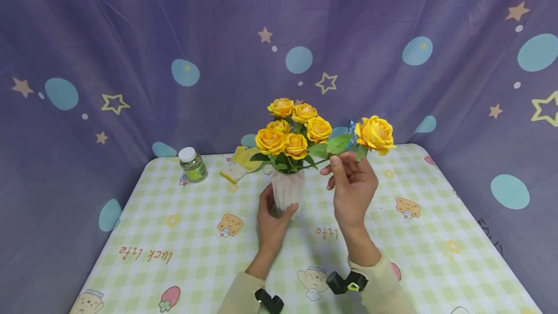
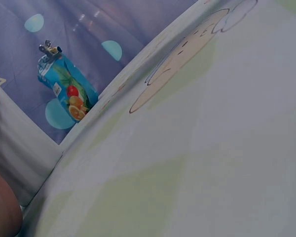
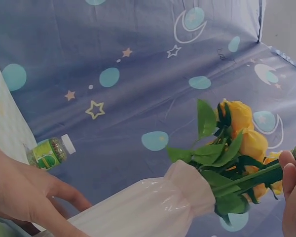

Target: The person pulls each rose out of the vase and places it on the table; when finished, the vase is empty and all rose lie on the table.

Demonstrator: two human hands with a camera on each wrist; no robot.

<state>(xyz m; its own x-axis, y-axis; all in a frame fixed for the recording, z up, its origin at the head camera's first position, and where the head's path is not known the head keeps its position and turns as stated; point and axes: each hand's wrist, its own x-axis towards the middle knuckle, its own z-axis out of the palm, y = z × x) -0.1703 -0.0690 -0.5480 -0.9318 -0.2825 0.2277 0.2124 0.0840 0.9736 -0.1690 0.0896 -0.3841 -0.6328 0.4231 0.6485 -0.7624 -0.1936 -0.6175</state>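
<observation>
A pale pinkish-white vase [image 1: 288, 190] stands on the table, holding several yellow artificial roses [image 1: 271, 140]. My left hand [image 1: 272, 224] grips the lower part of the vase, thumb in front and fingers around its left side. To the right of the bunch, my right hand [image 1: 354, 185] pinches the green stem of a single yellow rose [image 1: 375, 134] between thumb and fingers. That rose leans far out to the right, and its stem [image 3: 237, 182] runs to the vase's mouth in the right wrist view. The stem's lower end is hidden.
A white-capped jar [image 1: 193, 164] with a green label stands at the back left. Beside it lies a yellow and white glove [image 1: 240, 164]. A blue pouch [image 2: 69, 91] with a metal clip stands at the back. A patterned curtain [image 1: 244, 4] rises behind the checked tablecloth [image 1: 196, 236].
</observation>
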